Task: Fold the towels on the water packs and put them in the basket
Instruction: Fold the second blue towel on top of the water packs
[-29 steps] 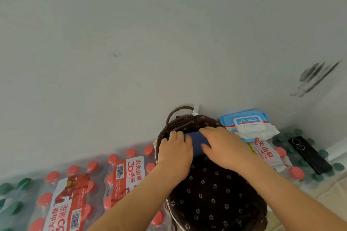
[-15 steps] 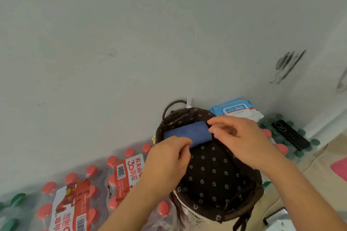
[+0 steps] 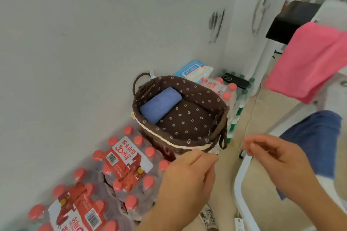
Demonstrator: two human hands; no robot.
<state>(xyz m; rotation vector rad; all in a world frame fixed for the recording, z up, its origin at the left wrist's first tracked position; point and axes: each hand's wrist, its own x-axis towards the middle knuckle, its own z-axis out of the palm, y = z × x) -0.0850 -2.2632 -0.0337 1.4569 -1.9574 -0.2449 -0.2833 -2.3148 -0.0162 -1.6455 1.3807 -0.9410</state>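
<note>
One blue towel (image 3: 160,105) against far side of basket (image 3: 187,138)

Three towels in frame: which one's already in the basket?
The light blue folded towel, lying in the basket along its left side. The pink towel and dark blue towel are outside, at right.

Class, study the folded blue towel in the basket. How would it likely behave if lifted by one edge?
The blue towel would probably go floppy and unfold, since it is soft cloth held only by its own rounded fold. It is likely light, being layered cloth. Pushed, it should drag rather than slide on the fabric lining of the basket.
</note>
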